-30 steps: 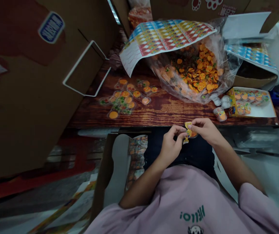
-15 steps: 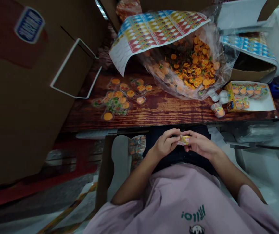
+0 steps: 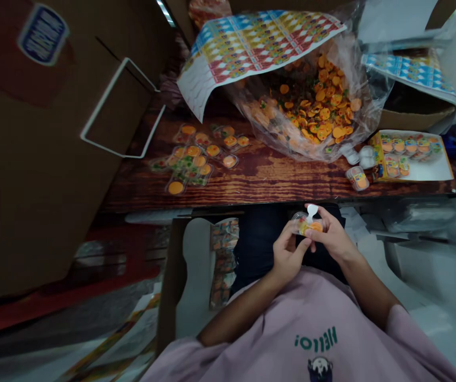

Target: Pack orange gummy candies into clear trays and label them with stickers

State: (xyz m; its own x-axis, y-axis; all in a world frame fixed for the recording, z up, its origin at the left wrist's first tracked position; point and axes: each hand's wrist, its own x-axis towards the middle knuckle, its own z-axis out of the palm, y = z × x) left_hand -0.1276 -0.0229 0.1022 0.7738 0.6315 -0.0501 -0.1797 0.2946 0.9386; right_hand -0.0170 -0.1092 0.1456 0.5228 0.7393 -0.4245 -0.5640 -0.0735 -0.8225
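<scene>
Desk: dark red wood, beyond my lap. Bag: clear plastic, orange discs inside, on the desk. Shallow box: open, small packs within. Left hand: partly curled, fingers at the pack's side, thumb below. Right hand: nearly closed, pinching its other side. Clear pack: between my hands, above my lap; probably light, slick, thin-walled, easily dented, best taken by the rim. White tab: upright against the right fingers.
</scene>
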